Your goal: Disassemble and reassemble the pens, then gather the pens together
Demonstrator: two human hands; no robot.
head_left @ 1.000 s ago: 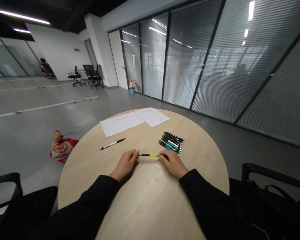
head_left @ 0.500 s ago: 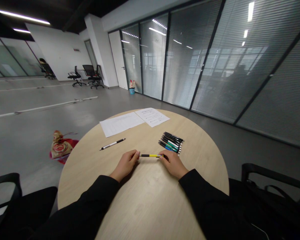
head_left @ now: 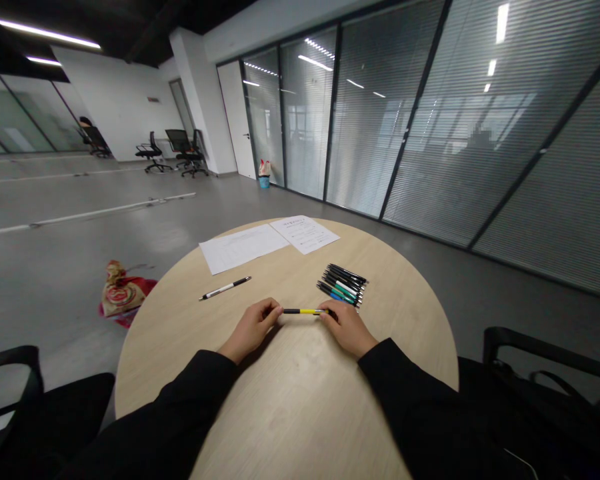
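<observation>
Both my hands hold a yellow and black pen (head_left: pixel 304 311) level, just above the round wooden table (head_left: pixel 290 400). My left hand (head_left: pixel 253 327) pinches its left end with curled fingers. My right hand (head_left: pixel 345 327) is closed on its right end. Just beyond my right hand lies a neat row of several pens (head_left: pixel 343 285) with black, green and blue barrels. A single black and white pen (head_left: pixel 225 288) lies alone on the table to the left.
Two white paper sheets (head_left: pixel 267 241) lie at the table's far edge. Black chair arms stand at the left (head_left: pixel 10 373) and right (head_left: pixel 545 353). A red and yellow bag (head_left: pixel 123 293) sits on the grey floor left of the table.
My left hand has slid slightly right along the yellow pen, so less of its black left end shows. Otherwise nothing has moved.
</observation>
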